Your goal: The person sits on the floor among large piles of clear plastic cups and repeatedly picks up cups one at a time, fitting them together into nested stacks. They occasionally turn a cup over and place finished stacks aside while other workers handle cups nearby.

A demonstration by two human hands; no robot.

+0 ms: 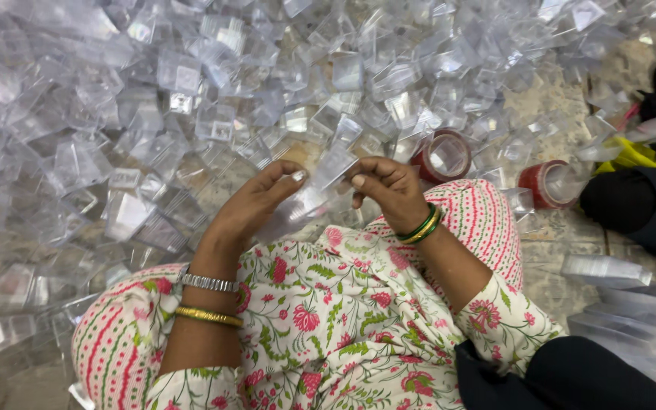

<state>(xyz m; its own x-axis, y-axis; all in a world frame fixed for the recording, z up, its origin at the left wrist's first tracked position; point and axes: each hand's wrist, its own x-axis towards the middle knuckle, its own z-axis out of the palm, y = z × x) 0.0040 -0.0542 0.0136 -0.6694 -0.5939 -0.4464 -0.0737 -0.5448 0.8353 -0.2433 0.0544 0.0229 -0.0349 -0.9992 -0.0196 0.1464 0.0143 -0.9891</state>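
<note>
Heap of clear plastic boxes [191, 99] covers floor ahead. Two red tape rolls [443, 156] right of hands. I see left hand [256, 201] and right hand [389, 186] pinching one clear box [320, 186] between them, long axis slanting up-right; both equally near.

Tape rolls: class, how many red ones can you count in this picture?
2. One red tape roll lies just right of the right hand, among the clear plastic boxes. The other roll lies farther right on the floor. More may be hidden under the pile.
</note>
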